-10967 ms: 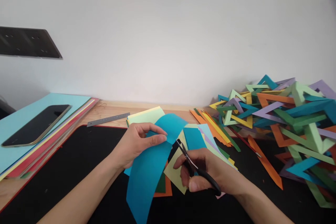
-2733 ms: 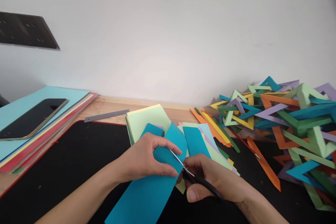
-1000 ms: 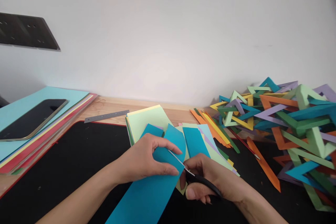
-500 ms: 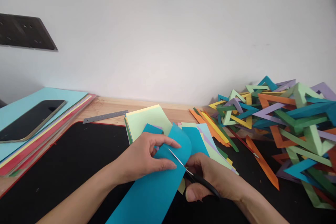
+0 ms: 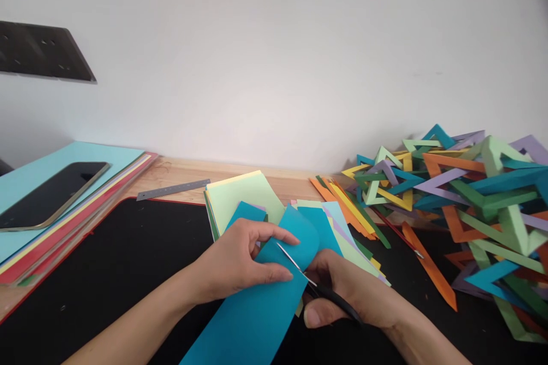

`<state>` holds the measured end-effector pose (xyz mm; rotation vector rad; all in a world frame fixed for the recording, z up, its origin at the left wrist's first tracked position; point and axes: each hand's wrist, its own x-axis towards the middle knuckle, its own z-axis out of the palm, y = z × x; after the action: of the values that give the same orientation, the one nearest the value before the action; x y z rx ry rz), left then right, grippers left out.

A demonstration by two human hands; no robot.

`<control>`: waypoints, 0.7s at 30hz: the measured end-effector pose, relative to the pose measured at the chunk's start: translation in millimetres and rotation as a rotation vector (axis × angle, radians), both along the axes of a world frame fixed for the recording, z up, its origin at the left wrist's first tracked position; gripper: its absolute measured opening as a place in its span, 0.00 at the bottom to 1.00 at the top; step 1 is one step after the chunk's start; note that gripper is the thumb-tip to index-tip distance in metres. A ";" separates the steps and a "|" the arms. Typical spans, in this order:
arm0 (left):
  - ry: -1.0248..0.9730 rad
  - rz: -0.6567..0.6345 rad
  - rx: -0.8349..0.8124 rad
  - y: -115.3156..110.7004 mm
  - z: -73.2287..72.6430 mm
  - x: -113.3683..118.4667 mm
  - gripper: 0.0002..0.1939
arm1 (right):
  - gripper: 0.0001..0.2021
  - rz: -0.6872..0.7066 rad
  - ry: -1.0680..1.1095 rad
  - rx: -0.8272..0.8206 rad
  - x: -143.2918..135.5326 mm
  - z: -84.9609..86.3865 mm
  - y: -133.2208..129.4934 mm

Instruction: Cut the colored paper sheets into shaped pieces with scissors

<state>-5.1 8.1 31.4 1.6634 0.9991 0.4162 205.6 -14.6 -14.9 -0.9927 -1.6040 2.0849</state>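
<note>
A long piece of blue paper (image 5: 252, 313) slants up from the bottom edge, its upper end curling to the right. My left hand (image 5: 244, 256) is closed on the paper's left side, thumb and fingers on either side of the scissor tip. Black-handled scissors (image 5: 334, 296) are in my right hand (image 5: 338, 285), their blade lying across the blue paper from its right edge. Part of the handles is hidden behind my fingers. Just behind my hands lie a stack of pale green and yellow paper (image 5: 242, 197) and another pile of cut coloured paper (image 5: 319, 225).
A black mat (image 5: 128, 262) covers the wooden table. At left, a phone (image 5: 55, 194) rests on coloured sheets (image 5: 124, 154). A metal ruler (image 5: 173, 189) lies at the back. Paper strips (image 5: 351, 208), a red pen (image 5: 400, 234) and a pile of folded paper shapes (image 5: 483, 199) are at right.
The blue paper, both hands and the scissors have shifted slightly to the right. The paper's curled upper end has swung a little further right along the blade.
</note>
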 end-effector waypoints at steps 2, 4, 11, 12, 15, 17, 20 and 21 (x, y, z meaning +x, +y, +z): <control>0.000 -0.002 0.003 0.1 1.0 0.1 0.20 | 0.22 -0.002 0.000 0.001 -0.2 0.6 -0.1; 0.004 -0.003 0.006 0.2 2.4 0.1 0.20 | 0.22 -0.009 -0.006 0.002 -0.4 0.9 -0.3; 0.010 -0.004 0.003 -0.1 3.7 0.3 0.21 | 0.23 -0.008 -0.016 0.000 -0.6 1.7 -1.2; 0.010 -0.001 0.005 -0.2 3.5 0.4 0.21 | 0.23 -0.014 -0.013 -0.007 -0.6 2.2 -1.2; 0.018 0.002 0.008 -0.8 3.7 0.9 0.21 | 0.22 -0.024 -0.018 -0.020 -0.5 2.6 -1.2; 0.028 0.000 0.007 -0.9 4.3 1.1 0.21 | 0.22 -0.027 -0.023 -0.025 0.1 1.6 -1.0; 0.033 0.002 0.004 -0.3 4.9 1.3 0.21 | 0.21 -0.040 -0.049 -0.029 1.3 -0.8 -0.8; 0.033 0.001 0.004 0.1 5.0 1.3 0.21 | 0.20 -0.044 -0.058 -0.029 1.7 -1.3 -0.7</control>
<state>-3.7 8.1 36.4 1.6780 1.0244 0.3920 207.2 -15.3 -16.2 -1.0978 -1.5688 2.0730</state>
